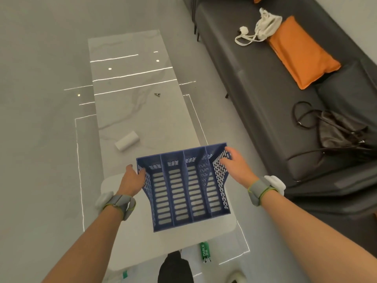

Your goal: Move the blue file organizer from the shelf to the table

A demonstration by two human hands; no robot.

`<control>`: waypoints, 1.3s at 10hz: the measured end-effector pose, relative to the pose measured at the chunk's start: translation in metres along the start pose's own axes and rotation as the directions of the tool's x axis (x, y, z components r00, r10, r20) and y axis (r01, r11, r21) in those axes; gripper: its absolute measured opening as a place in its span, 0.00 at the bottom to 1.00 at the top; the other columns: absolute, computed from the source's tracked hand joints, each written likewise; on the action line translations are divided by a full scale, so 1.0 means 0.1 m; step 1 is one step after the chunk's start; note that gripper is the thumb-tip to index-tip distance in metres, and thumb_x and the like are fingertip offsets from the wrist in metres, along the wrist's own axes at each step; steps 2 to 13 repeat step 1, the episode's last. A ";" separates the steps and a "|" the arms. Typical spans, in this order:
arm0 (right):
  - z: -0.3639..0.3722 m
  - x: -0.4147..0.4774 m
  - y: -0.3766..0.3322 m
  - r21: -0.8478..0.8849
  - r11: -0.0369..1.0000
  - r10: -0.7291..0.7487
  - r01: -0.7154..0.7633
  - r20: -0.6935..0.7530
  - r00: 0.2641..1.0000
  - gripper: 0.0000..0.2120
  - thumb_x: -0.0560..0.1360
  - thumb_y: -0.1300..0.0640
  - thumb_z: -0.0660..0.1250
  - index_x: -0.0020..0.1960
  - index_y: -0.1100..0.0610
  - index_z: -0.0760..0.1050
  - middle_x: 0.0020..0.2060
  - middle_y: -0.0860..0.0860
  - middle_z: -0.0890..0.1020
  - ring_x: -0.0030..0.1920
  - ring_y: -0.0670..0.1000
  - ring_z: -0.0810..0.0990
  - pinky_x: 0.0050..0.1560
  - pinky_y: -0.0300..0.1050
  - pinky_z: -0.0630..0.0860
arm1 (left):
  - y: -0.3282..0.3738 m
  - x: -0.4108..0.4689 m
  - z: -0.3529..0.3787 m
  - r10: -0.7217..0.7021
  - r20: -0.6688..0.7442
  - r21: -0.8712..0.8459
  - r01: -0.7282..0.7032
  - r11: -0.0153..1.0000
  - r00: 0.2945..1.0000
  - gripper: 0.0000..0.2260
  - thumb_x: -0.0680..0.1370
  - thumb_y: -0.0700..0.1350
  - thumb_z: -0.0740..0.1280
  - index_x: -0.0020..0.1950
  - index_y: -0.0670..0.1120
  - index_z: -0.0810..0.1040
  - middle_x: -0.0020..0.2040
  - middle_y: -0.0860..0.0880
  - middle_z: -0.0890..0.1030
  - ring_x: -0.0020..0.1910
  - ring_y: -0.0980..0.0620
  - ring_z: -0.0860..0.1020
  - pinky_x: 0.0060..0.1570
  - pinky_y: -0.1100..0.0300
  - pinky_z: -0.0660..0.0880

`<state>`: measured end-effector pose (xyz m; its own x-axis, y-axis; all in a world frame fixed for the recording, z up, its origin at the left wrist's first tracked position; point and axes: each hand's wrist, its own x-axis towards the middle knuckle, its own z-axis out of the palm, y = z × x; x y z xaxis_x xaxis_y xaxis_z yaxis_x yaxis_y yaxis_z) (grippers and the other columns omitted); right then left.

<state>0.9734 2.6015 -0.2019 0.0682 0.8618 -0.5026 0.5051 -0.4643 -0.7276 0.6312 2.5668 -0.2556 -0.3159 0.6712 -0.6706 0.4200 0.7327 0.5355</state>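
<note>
Blue perforated plastic, four slots: the file organizer [186, 188] sits low over the near end of the pale marble counter [142, 111], open side up toward the camera. Whether its base is fully down on the surface or a little above it cannot be told from this angle.

Left hand [132, 178] is closed on the left side wall near the far upper corner, fingers hooked over the rim. Right hand [234, 162] grips the right side wall, fingers spread against the perforations. Both grips are holding the organizer. Grey wrist bands on both forearms.

Below the near edge of the counter, a green tube [205, 253] lies on the floor.

Judgement: placement step, near completion; release remains.

Risks:
- Organizer lies close to the near rounded end of the counter. If released while tilted or overhanging, it may tip off toward the person.
- Thin walls could flex if one hand lets go first, twisting the frame.
- White paper roll [126, 141] lies just beyond the organizer; pushing the organizer forward would knock it.

Farther along the counter, a small dark clip [157, 95]. Right, a dark sofa [265, 88] with an orange cushion [299, 52].
</note>
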 end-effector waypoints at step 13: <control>-0.04 -0.18 0.14 0.013 0.996 -0.092 0.091 0.018 0.996 0.14 0.74 0.61 0.64 0.58 0.50 0.74 0.62 0.56 0.78 0.63 0.58 0.77 0.60 0.43 0.75 | 0.05 -0.28 0.10 0.045 -0.139 -0.088 -0.058 0.994 0.989 0.33 0.82 0.55 0.60 0.81 0.41 0.53 0.79 0.36 0.64 0.75 0.35 0.68 0.73 0.42 0.66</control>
